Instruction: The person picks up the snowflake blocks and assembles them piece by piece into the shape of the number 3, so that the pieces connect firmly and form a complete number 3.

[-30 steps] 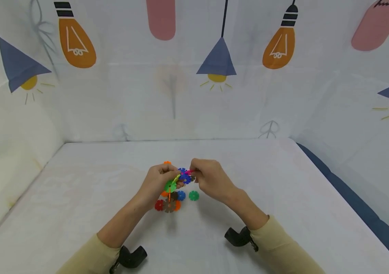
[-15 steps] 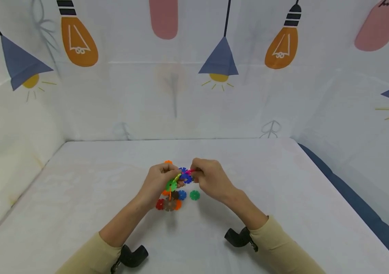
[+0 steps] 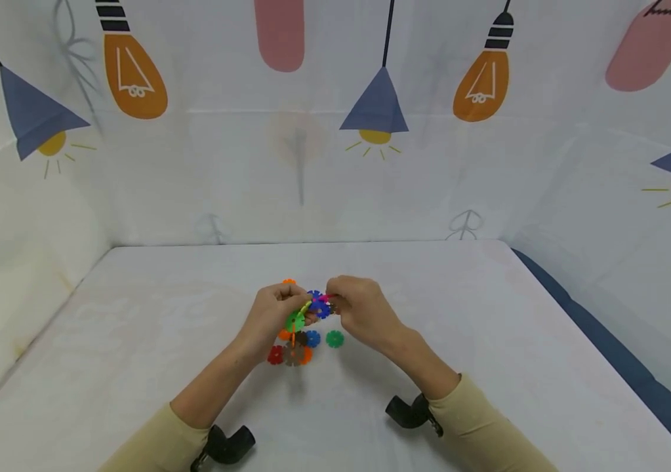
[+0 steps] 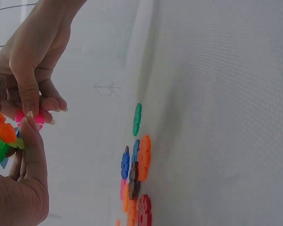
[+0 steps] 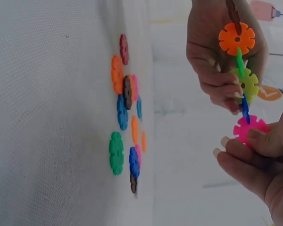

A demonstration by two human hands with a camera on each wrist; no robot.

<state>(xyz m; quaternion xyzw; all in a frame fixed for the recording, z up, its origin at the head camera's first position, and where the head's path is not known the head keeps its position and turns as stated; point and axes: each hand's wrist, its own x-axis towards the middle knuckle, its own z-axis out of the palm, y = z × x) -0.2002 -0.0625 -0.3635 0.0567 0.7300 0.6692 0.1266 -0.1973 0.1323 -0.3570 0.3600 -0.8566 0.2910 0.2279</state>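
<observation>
A chain of notched plastic discs hangs between the two hands above the table. In the right wrist view it runs from a brown disc point(image 5: 233, 14) through an orange disc point(image 5: 237, 39), a green one point(image 5: 240, 62), a yellow-green one point(image 5: 247, 84) and a blue one point(image 5: 245, 109) to a pink disc point(image 5: 249, 129). The left hand point(image 3: 267, 318) pinches the chain near the yellow-green and blue discs. Thumb and fingers of the right hand point(image 3: 365, 311) pinch the pink disc at the chain's end.
Loose discs lie on the white table point(image 3: 152, 314) below the hands, among them a green disc point(image 3: 334, 338), a red disc point(image 3: 275, 355) and a blue disc point(image 3: 313, 338). Behind stands a white curtain point(image 3: 223, 164) with printed lamps. Black curved pieces point(image 3: 230, 444) are at both wrists.
The view has shifted slightly. Both hands keep their grip on the chain with hardly any visible movement.
</observation>
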